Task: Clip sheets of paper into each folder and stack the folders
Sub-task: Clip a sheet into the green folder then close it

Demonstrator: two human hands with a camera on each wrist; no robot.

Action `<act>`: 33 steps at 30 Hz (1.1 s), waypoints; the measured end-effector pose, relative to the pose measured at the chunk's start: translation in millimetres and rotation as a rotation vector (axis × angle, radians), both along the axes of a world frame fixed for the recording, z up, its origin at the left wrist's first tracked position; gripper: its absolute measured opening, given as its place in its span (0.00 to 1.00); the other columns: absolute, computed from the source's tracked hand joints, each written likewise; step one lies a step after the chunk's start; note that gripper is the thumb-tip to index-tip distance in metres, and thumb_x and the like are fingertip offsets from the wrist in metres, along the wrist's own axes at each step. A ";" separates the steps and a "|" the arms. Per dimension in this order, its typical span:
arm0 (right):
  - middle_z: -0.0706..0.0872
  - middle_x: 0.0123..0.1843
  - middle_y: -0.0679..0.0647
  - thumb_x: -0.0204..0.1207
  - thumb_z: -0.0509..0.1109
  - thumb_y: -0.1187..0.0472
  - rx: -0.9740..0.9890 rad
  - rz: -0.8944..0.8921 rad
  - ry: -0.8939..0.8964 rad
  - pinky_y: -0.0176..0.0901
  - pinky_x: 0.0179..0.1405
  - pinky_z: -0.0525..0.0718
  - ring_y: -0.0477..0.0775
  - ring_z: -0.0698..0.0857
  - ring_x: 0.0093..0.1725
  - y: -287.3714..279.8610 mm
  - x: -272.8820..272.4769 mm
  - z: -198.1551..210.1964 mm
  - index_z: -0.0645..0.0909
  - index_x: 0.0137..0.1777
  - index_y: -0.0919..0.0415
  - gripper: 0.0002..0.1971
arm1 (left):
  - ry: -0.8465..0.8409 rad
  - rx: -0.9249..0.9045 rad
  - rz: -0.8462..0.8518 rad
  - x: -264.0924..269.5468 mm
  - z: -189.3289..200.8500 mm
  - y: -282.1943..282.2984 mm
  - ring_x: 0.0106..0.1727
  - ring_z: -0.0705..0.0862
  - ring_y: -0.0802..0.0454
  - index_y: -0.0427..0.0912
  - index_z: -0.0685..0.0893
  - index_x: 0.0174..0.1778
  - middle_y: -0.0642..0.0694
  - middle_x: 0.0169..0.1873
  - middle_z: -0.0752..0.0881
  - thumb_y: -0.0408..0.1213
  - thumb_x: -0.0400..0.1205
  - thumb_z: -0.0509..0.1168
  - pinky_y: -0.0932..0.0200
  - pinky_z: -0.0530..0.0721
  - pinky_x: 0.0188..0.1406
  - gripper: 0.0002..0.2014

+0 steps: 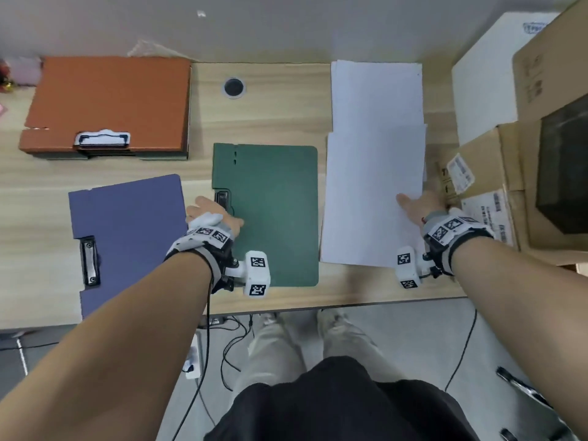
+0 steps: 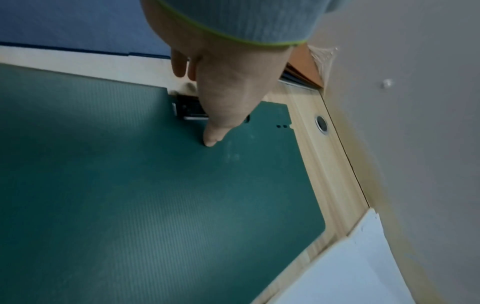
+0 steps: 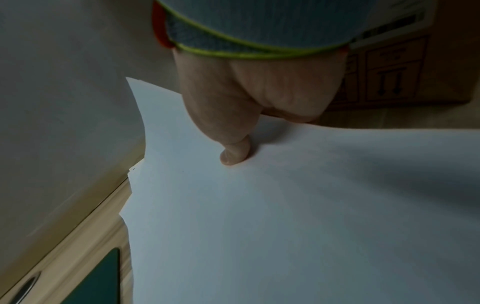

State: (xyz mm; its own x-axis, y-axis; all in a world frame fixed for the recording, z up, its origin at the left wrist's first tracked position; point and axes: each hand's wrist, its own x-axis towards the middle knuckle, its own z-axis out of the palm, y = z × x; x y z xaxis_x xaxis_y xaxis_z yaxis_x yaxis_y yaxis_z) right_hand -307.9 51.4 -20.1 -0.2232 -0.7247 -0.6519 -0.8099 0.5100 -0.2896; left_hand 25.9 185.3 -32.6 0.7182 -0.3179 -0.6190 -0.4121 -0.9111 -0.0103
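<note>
The left hand (image 1: 212, 214) rests its thumb on the flat dark-green plastic folder (image 1: 276, 214) beside its clip, fingers relaxed, likely steadying it; the right hand (image 1: 420, 203) pinches the top white paper sheet (image 1: 372, 198), probably to carry it over.

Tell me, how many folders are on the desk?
3 show clearly: an orange folder far left atop a stack that may hide more, a blue folder near left, a green folder in the middle.

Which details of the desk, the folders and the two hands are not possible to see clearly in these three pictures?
- Black metal clip of the dark green plastic folder: partly covered by the left hand in head and left wrist views.
- Right hand fingers: hidden under the top white paper sheet; only the thumb shows.
- Folders beneath the orange folder: only edges show.
- Brown cardboard box's label: too small to read.
</note>
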 end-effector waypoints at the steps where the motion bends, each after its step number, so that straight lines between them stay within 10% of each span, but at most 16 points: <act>1: 0.78 0.72 0.65 0.84 0.64 0.54 -0.017 -0.001 -0.015 0.43 0.55 0.72 0.65 0.77 0.70 -3.7 -1.6 -3.1 0.73 0.72 0.72 0.24 | -0.027 0.001 -0.009 -6.8 -0.2 -3.8 0.72 0.73 0.37 0.38 0.64 0.75 0.35 0.72 0.71 0.51 0.72 0.78 0.43 0.75 0.67 0.43; 10: 0.78 0.73 0.65 0.81 0.67 0.50 -0.027 0.011 -0.045 0.51 0.69 0.75 0.66 0.77 0.71 -24.2 -14.2 -20.0 0.71 0.73 0.73 0.30 | 0.063 0.053 -0.238 -118.6 -18.2 -45.9 0.82 0.53 0.30 0.43 0.48 0.85 0.34 0.83 0.49 0.72 0.56 0.77 0.30 0.67 0.74 0.69; 17: 0.81 0.69 0.62 0.81 0.68 0.51 -0.043 0.041 -0.063 0.41 0.57 0.72 0.63 0.80 0.68 -28.1 -24.1 -35.0 0.75 0.70 0.69 0.25 | 0.024 0.100 -0.206 -141.1 -30.3 -47.1 0.85 0.44 0.29 0.46 0.40 0.86 0.35 0.85 0.39 0.60 0.62 0.81 0.33 0.66 0.75 0.68; 23: 0.84 0.64 0.62 0.81 0.69 0.53 -0.052 0.032 -0.079 0.41 0.55 0.74 0.63 0.82 0.65 -24.4 -26.5 -35.0 0.79 0.65 0.69 0.21 | 0.043 0.049 -0.252 -141.7 -35.5 -46.7 0.83 0.51 0.24 0.47 0.42 0.86 0.31 0.84 0.43 0.58 0.67 0.79 0.29 0.61 0.76 0.62; 28: 0.83 0.67 0.62 0.79 0.69 0.48 -0.030 0.043 -0.065 0.47 0.62 0.78 0.64 0.82 0.65 -22.8 -23.9 -21.4 0.77 0.68 0.68 0.26 | 0.100 0.084 -0.288 -139.6 -13.8 -57.8 0.70 0.74 0.29 0.52 0.37 0.83 0.34 0.81 0.54 0.63 0.59 0.78 0.35 0.77 0.65 0.67; 33: 0.78 0.73 0.63 0.81 0.66 0.44 0.033 0.095 -0.066 0.47 0.62 0.76 0.65 0.78 0.70 -20.9 8.2 9.0 0.71 0.76 0.70 0.33 | 0.035 -0.187 -0.217 -125.0 36.8 -67.7 0.53 0.79 0.43 0.53 0.50 0.84 0.40 0.70 0.72 0.38 0.77 0.71 0.48 0.78 0.63 0.44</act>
State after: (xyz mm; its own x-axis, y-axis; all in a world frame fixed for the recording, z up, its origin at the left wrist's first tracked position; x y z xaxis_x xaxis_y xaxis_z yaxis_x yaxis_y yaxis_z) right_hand -299.7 30.5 -11.1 -0.1106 -0.7182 -0.6870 -0.8346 0.4424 -0.3282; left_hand -99.1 117.6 4.2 0.6000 -0.5726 -0.5587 -0.5948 -0.7863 0.1672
